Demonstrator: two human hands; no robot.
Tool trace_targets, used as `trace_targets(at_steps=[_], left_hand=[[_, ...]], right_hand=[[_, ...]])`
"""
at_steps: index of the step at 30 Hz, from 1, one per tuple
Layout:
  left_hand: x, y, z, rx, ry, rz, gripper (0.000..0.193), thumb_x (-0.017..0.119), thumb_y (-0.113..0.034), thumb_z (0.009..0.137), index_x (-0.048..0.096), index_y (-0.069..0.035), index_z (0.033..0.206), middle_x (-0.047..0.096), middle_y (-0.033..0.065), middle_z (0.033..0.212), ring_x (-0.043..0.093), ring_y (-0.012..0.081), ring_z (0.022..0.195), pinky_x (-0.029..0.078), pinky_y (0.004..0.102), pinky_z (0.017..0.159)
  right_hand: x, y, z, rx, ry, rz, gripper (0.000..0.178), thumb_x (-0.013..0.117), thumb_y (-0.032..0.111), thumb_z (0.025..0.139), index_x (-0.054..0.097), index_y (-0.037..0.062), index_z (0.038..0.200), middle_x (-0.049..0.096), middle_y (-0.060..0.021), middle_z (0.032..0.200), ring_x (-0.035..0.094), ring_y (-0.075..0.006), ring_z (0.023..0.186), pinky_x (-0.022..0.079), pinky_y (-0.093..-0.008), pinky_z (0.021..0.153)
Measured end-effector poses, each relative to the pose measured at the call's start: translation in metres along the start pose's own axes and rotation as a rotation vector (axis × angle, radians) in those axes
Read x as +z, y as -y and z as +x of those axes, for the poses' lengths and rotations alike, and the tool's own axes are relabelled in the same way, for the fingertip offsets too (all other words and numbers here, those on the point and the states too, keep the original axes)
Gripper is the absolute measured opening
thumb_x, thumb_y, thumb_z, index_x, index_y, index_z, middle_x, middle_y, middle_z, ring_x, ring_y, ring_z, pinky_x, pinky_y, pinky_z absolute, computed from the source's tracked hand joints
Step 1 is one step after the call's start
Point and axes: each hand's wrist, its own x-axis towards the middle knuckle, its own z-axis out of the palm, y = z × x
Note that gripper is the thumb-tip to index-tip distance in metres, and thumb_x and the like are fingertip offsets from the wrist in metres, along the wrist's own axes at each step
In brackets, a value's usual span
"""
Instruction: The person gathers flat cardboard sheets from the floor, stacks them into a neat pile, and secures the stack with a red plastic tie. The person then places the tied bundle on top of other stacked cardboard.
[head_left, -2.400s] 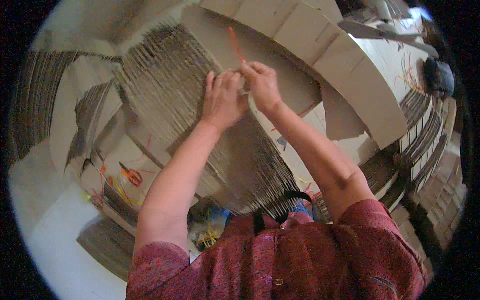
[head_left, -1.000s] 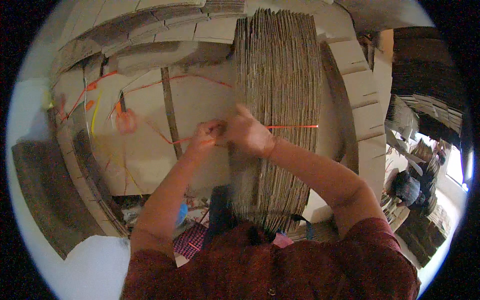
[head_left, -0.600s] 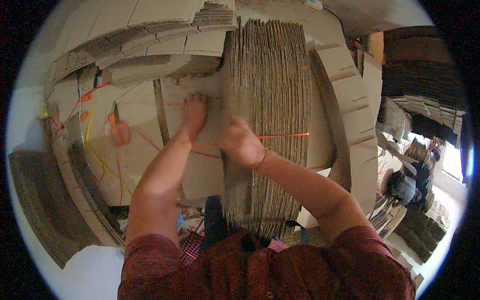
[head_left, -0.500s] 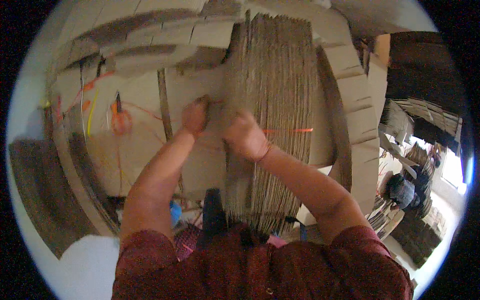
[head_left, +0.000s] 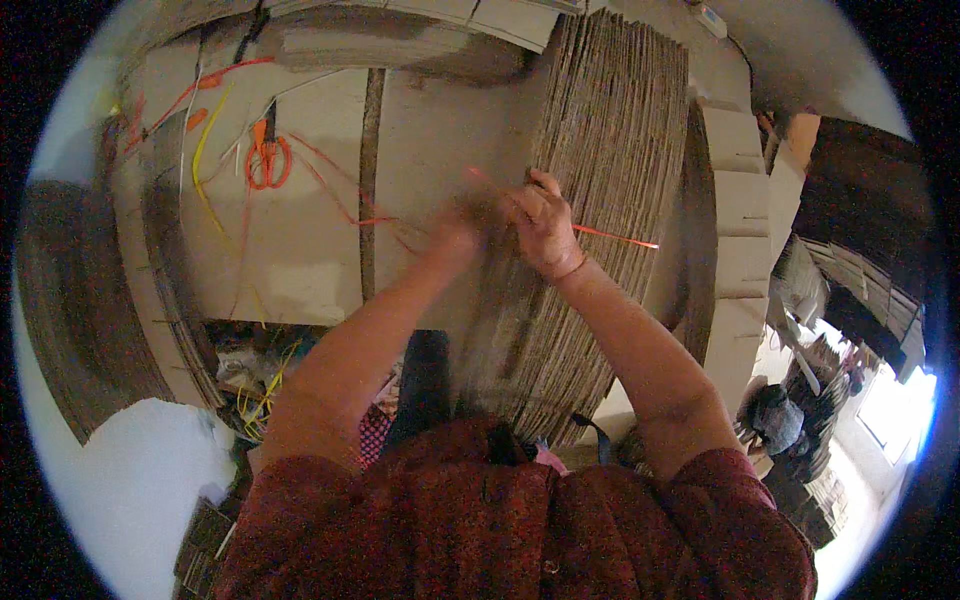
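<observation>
A thick bundle of brown cardboard sheets (head_left: 612, 130) stands on edge in front of me, its ribbed edges facing up. Across it runs a thin orange strap (head_left: 615, 237), which disappears under my right hand (head_left: 545, 232). That hand is closed, fingers curled on the strap at the bundle's left edge. Close beside it my left hand (head_left: 458, 232) is smeared by motion, so its fingers cannot be read. A reddish strap end (head_left: 476, 174) sticks up just beyond the two hands.
Orange-handled scissors (head_left: 267, 162) lie on flat cardboard at the left, among loose orange straps and a yellow strap (head_left: 205, 150). More cardboard stacks (head_left: 738, 200) line the right side. A white rounded thing (head_left: 155, 465) is at lower left. Another person (head_left: 775, 418) is at far right.
My left hand has moved right, close to my right hand. The view has shifted, so the bundle sits farther right and the scissors higher.
</observation>
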Motion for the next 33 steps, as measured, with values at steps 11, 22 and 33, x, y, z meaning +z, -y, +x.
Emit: trace_targets(at_steps=[11,22,33], left_hand=[[-0.036,-0.019,0.019,-0.530,0.026,-0.702,0.022,0.052,-0.012,0.078,0.062,0.001,0.093,0.061,0.0115,0.080,0.059,0.0243,0.076,0.049,0.0457,0.067],[-0.177,-0.133,0.021,-0.270,0.521,-0.679,0.021,0.055,-0.027,0.085,0.062,-0.007,0.088,0.040,-0.0070,0.055,0.035,0.0043,0.046,0.028,0.0193,0.040],[-0.102,-0.041,0.032,0.000,0.351,-0.696,0.027,0.050,-0.015,0.088,0.060,-0.004,0.110,0.063,0.0038,0.102,0.057,0.0129,0.092,0.046,0.0283,0.080]], right_hand=[[0.007,-0.030,0.016,-0.147,-0.073,-0.162,0.022,0.059,0.011,0.070,0.062,0.0132,0.092,0.061,-0.0030,0.084,0.058,-0.0241,0.086,0.034,-0.0455,0.097],[-0.002,-0.019,0.016,-0.055,0.026,0.009,0.016,0.061,0.008,0.071,0.064,0.0116,0.087,0.060,-0.0015,0.080,0.057,-0.0195,0.086,0.027,-0.0429,0.100],[0.002,-0.026,0.023,0.007,0.149,0.121,0.008,0.066,0.017,0.072,0.066,0.0120,0.078,0.060,0.0001,0.080,0.056,-0.0180,0.087,0.019,-0.0431,0.104]])
